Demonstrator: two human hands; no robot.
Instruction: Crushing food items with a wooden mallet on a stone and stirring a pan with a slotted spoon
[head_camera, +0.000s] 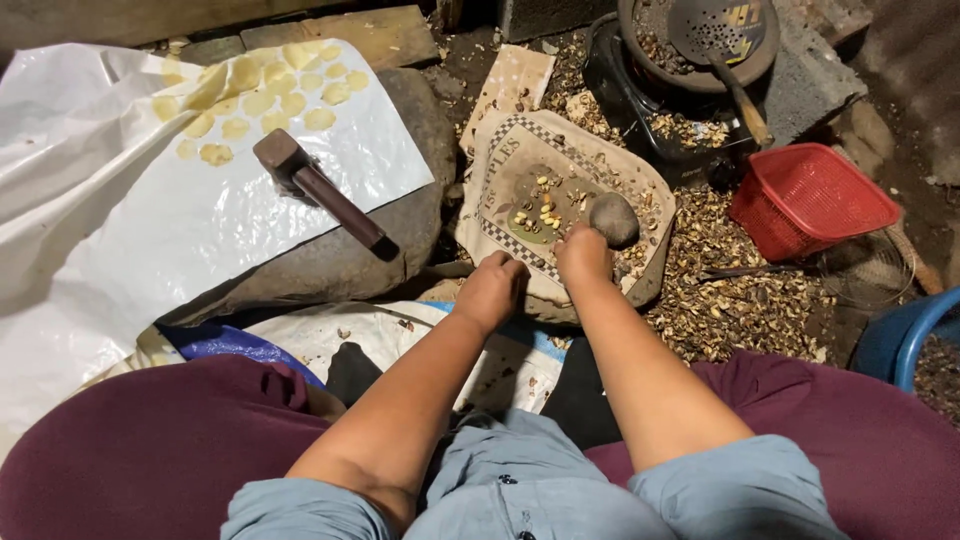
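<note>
grey stone (614, 219), one; hands, two

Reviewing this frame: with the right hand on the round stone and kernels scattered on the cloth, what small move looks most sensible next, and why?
Probably the right hand should lift the round stone slightly and bring it over the kernels in the middle of the patterned cloth. The stone sits at the cloth's right side, off the pile, while the left hand rests closed at the near edge, clear of them.
</note>
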